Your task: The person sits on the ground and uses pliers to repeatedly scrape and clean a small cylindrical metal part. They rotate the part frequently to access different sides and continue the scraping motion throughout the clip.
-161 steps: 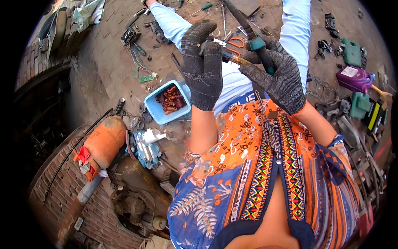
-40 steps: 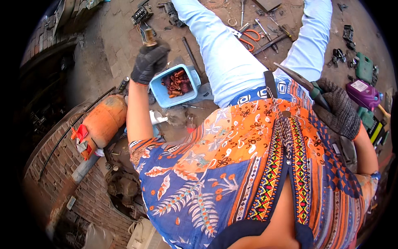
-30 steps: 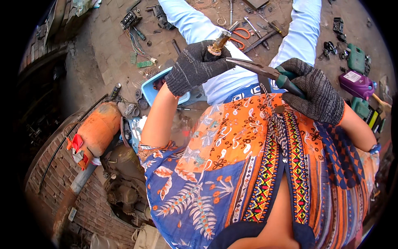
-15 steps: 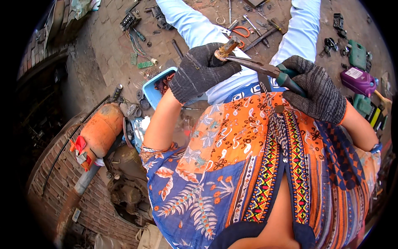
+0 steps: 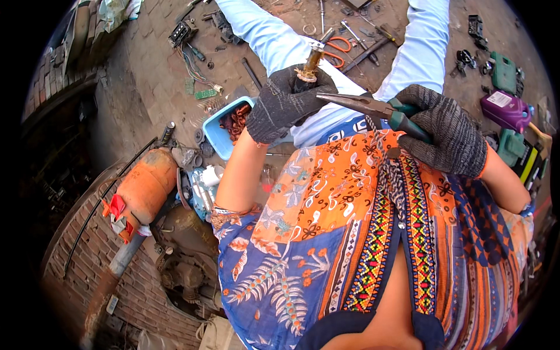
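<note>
Both my hands wear dark grey knitted gloves. My left hand [image 5: 281, 108] is closed round a small cylindrical metal part [image 5: 312, 63], whose brassy rod sticks up out of the fist above a rough copper-coloured collar. My right hand [image 5: 448, 129] grips long-nose pliers [image 5: 368, 105] with green and black handles, pointing left. The plier jaws look nearly together. Their tip lies by the fingers of my left glove, a little below the collar. The lower end of the metal part is hidden in the glove.
A light-blue tub [image 5: 217, 133] of copper-coloured scraps stands beside my left forearm. Orange-handled scissors [image 5: 337, 52] and several tools lie between my legs. To the right are a purple bottle [image 5: 506, 111] and a green case [image 5: 503, 73]. An orange cylinder [image 5: 146, 184] stands at left.
The plier tip has come away from the collar and now sits lower. My left hand has tipped the metal part more upright and raised its rod end slightly, moving it left.
</note>
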`<action>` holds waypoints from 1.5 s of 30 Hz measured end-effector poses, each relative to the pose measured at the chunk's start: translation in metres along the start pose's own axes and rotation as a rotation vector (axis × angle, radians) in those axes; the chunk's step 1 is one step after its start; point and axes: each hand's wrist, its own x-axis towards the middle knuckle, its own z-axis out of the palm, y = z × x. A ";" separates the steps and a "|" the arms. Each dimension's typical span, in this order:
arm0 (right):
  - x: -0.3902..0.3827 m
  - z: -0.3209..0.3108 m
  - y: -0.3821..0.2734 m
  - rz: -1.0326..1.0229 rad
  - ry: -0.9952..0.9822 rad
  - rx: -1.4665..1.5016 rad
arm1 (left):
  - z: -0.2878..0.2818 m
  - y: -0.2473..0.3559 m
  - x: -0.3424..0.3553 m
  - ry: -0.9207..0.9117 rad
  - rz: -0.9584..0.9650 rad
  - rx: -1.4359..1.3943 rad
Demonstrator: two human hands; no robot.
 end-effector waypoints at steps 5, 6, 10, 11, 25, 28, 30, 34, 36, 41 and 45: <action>-0.004 -0.003 -0.003 -0.004 0.019 0.075 | 0.005 0.001 -0.009 -0.169 -0.068 -0.570; -0.003 -0.003 -0.004 0.002 0.015 0.050 | 0.006 0.000 -0.009 -0.209 -0.047 -0.628; -0.003 -0.003 -0.005 -0.004 0.045 0.010 | 0.012 -0.002 -0.007 -0.202 -0.010 -0.611; -0.002 -0.002 -0.005 -0.023 0.058 0.018 | 0.012 -0.002 -0.007 -0.218 -0.011 -0.611; -0.007 0.001 -0.008 -0.012 0.126 -0.108 | 0.014 -0.005 -0.001 -0.041 0.121 -0.276; -0.007 0.003 -0.002 -0.032 0.098 -0.105 | 0.014 -0.016 -0.002 -0.045 0.259 -0.190; -0.008 0.004 -0.006 0.009 0.107 -0.105 | 0.004 -0.019 0.009 -0.117 0.449 -0.062; -0.009 0.003 -0.005 -0.001 0.105 -0.079 | 0.009 -0.016 0.010 -0.063 0.609 0.055; -0.009 0.003 -0.006 0.003 0.102 -0.081 | 0.009 -0.017 0.009 -0.043 0.639 0.080; -0.010 0.004 -0.005 0.022 0.110 -0.082 | 0.009 -0.014 0.005 -0.046 0.563 0.004; -0.011 0.004 -0.009 0.043 0.111 -0.093 | 0.010 -0.013 0.013 0.013 0.653 0.209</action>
